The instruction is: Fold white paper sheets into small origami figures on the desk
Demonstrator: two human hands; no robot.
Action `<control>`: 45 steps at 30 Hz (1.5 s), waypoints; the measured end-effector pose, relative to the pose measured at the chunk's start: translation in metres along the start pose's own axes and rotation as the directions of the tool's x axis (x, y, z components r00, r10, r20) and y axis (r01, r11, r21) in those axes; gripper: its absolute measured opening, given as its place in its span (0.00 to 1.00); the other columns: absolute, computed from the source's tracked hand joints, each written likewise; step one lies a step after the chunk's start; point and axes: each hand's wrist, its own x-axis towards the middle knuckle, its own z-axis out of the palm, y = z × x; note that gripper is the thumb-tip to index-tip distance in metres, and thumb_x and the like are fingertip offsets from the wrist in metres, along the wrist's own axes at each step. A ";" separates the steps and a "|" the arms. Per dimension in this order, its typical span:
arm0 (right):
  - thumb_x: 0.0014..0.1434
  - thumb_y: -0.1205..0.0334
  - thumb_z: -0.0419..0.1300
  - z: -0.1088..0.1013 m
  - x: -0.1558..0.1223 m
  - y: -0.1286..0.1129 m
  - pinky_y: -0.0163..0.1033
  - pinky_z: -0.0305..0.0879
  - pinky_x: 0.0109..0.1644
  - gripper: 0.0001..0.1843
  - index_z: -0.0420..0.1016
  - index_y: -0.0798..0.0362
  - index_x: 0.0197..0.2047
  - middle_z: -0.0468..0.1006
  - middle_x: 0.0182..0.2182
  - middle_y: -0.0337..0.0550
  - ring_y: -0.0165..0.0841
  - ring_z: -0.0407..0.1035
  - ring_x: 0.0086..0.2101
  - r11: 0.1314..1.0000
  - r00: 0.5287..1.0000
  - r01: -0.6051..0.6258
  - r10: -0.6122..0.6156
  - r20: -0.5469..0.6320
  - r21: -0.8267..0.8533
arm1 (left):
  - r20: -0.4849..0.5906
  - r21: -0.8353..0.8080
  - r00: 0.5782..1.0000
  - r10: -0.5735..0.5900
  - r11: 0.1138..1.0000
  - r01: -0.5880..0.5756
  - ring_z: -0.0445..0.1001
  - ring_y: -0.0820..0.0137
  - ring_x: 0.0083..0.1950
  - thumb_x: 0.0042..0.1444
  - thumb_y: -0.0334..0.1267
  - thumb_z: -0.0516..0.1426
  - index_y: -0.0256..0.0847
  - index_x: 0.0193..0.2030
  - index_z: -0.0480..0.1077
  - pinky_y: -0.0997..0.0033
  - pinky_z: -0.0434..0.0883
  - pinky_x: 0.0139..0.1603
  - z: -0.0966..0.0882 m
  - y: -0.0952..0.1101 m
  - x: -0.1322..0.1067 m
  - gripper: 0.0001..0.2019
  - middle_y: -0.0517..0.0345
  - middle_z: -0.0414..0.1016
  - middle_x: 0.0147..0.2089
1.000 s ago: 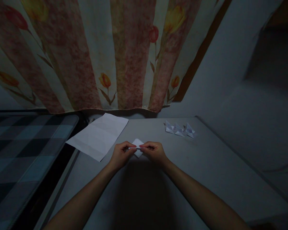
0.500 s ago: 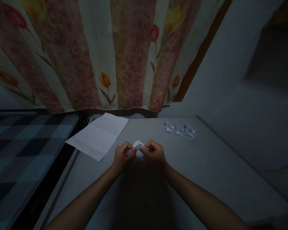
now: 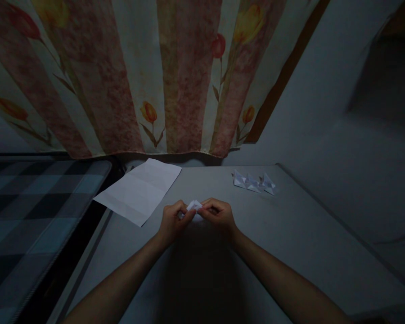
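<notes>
A small piece of folded white paper (image 3: 195, 205) is held between my two hands, above the middle of the white tabletop (image 3: 273, 243). On its left side, my left hand (image 3: 174, 219) is closed, thumb and fingers pinching the paper. My right hand (image 3: 220, 216) pinches the opposite side in the same way. Both thumbs lie near the paper's centre, and its lower part is partly hidden by the fingers. Farther back on the right stand several folded paper boats (image 3: 253, 182) in a row. A flat sheet of white paper (image 3: 141, 191) with faint creases lies at the left.
A mattress in checked fabric (image 3: 47, 211) stands left of the table, with a dark gap between them. Behind the table hangs a striped curtain with tulips (image 3: 185, 90). A pale wall (image 3: 310, 117) rises at the right.
The fingers have shifted slightly on the folded paper, and its top now looks a little more spread. The sheet and paper boats stay where they were.
</notes>
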 end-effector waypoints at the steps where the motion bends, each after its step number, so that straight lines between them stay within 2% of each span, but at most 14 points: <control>1: 0.50 0.52 0.66 0.001 -0.001 0.001 0.36 0.66 0.30 0.13 0.72 0.52 0.26 0.77 0.26 0.43 0.31 0.70 0.26 0.999 0.999 -0.034 0.034 -0.011 0.023 | -0.002 0.002 1.000 -0.005 1.000 0.006 0.60 0.78 0.20 0.51 0.44 0.58 0.40 0.19 0.59 0.77 0.57 0.23 0.000 0.000 0.000 0.17 0.65 0.65 0.18; 4: 0.47 0.51 0.68 0.004 -0.003 0.004 0.35 0.68 0.29 0.16 0.69 0.51 0.29 0.75 0.25 0.40 0.30 0.70 0.25 0.994 0.994 -0.084 0.088 -0.057 0.074 | -0.020 0.006 0.999 -0.051 0.999 0.051 0.60 0.78 0.19 0.50 0.44 0.59 0.41 0.21 0.59 0.78 0.57 0.23 0.001 0.000 -0.001 0.15 0.66 0.63 0.19; 9: 0.47 0.53 0.68 0.004 -0.004 0.007 0.36 0.70 0.33 0.16 0.71 0.51 0.36 0.76 0.27 0.40 0.31 0.72 0.28 0.997 0.994 -0.076 0.078 -0.081 0.029 | 0.003 -0.123 0.990 -0.139 0.983 0.138 0.61 0.78 0.17 0.52 0.44 0.59 0.42 0.34 0.60 0.79 0.55 0.20 0.005 0.000 -0.003 0.12 0.70 0.66 0.19; 16: 0.49 0.53 0.66 -0.004 0.002 0.009 0.37 0.71 0.35 0.15 0.77 0.51 0.39 0.80 0.32 0.43 0.34 0.74 0.31 0.999 0.998 -0.028 0.031 0.052 -0.041 | 0.047 -0.003 0.997 -0.057 0.998 0.057 0.75 0.72 0.28 0.55 0.41 0.58 0.42 0.45 0.65 0.76 0.68 0.30 0.001 -0.003 -0.001 0.13 0.62 0.79 0.31; 19: 0.53 0.57 0.64 -0.008 0.006 0.012 0.40 0.70 0.39 0.09 0.78 0.51 0.36 0.81 0.33 0.45 0.35 0.74 0.33 0.979 0.993 0.101 -0.089 0.077 -0.174 | 0.104 0.123 0.990 0.097 0.986 -0.110 0.77 0.68 0.38 0.56 0.41 0.58 0.43 0.44 0.70 0.70 0.70 0.40 -0.003 -0.012 0.003 0.10 0.57 0.79 0.36; 21: 0.55 0.61 0.62 -0.011 0.008 0.019 0.41 0.69 0.42 0.04 0.78 0.50 0.33 0.81 0.32 0.45 0.35 0.74 0.34 0.937 0.972 0.226 -0.198 0.128 -0.267 | 0.153 0.219 0.951 0.269 0.929 -0.298 0.75 0.65 0.44 0.56 0.40 0.58 0.43 0.39 0.74 0.65 0.69 0.47 -0.006 -0.020 0.005 0.06 0.53 0.79 0.39; 23: 0.56 0.65 0.60 -0.014 0.010 0.028 0.42 0.67 0.43 0.04 0.77 0.50 0.31 0.81 0.31 0.44 0.35 0.73 0.35 0.863 0.930 0.353 -0.281 0.236 -0.361 | 0.210 0.326 0.899 0.384 0.840 -0.434 0.73 0.64 0.44 0.56 0.37 0.58 0.42 0.36 0.75 0.62 0.68 0.46 -0.006 -0.028 0.007 0.05 0.52 0.78 0.39; 25: 0.55 0.69 0.59 -0.016 0.011 0.039 0.42 0.65 0.43 0.06 0.77 0.50 0.30 0.80 0.30 0.43 0.35 0.73 0.34 0.772 0.889 0.438 -0.298 0.347 -0.461 | 0.307 0.432 0.865 0.398 0.751 -0.499 0.71 0.65 0.39 0.57 0.35 0.57 0.41 0.34 0.75 0.64 0.67 0.41 -0.005 -0.035 0.007 0.05 0.52 0.76 0.35; 28: 0.54 0.72 0.58 -0.018 0.009 0.047 0.41 0.64 0.42 0.08 0.77 0.52 0.32 0.80 0.31 0.43 0.35 0.71 0.34 0.676 0.866 0.478 -0.257 0.429 -0.560 | 0.451 0.505 0.830 0.328 0.674 -0.540 0.69 0.67 0.37 0.58 0.33 0.56 0.40 0.35 0.75 0.67 0.65 0.38 -0.004 -0.039 0.006 0.06 0.54 0.75 0.33; 32: 0.51 0.76 0.56 -0.017 0.006 0.042 0.39 0.65 0.45 0.14 0.78 0.52 0.36 0.80 0.35 0.43 0.35 0.71 0.38 0.677 0.869 0.456 -0.197 0.454 -0.578 | 0.564 0.498 0.779 0.275 0.639 -0.586 0.69 0.67 0.38 0.58 0.32 0.55 0.40 0.38 0.74 0.67 0.65 0.39 -0.008 -0.035 0.006 0.07 0.53 0.73 0.34; 35: 0.51 0.75 0.57 -0.013 0.009 0.036 0.39 0.65 0.44 0.13 0.79 0.52 0.34 0.80 0.33 0.43 0.34 0.71 0.36 0.726 0.908 0.353 -0.115 0.402 -0.591 | 0.561 0.479 0.794 0.236 0.690 -0.543 0.69 0.66 0.38 0.58 0.33 0.54 0.40 0.36 0.75 0.67 0.65 0.40 -0.010 -0.031 0.008 0.07 0.53 0.73 0.33; 40: 0.54 0.71 0.59 -0.008 0.019 0.037 0.40 0.64 0.46 0.09 0.79 0.52 0.36 0.79 0.35 0.44 0.34 0.71 0.38 0.784 0.962 0.137 0.039 0.269 -0.605 | 0.401 0.457 0.911 0.102 0.839 -0.295 0.70 0.66 0.39 0.58 0.35 0.56 0.40 0.32 0.75 0.67 0.65 0.43 -0.004 -0.036 0.011 0.07 0.54 0.73 0.34; 42: 0.52 0.71 0.61 -0.007 0.022 0.039 0.41 0.63 0.48 0.13 0.78 0.53 0.42 0.78 0.39 0.46 0.35 0.70 0.40 0.788 0.970 0.057 0.101 0.220 -0.613 | 0.323 0.448 0.946 0.022 0.877 -0.173 0.70 0.66 0.42 0.55 0.36 0.59 0.40 0.35 0.75 0.66 0.65 0.45 -0.002 -0.039 0.013 0.04 0.54 0.74 0.37; 45: 0.50 0.70 0.63 -0.007 0.024 0.041 0.39 0.64 0.45 0.21 0.75 0.54 0.49 0.77 0.42 0.47 0.34 0.69 0.37 0.791 0.961 -0.064 0.213 0.176 -0.609 | 0.238 0.434 0.965 -0.112 0.901 -0.002 0.71 0.65 0.43 0.49 0.36 0.63 0.39 0.46 0.74 0.67 0.66 0.46 -0.001 -0.043 0.016 0.16 0.53 0.75 0.41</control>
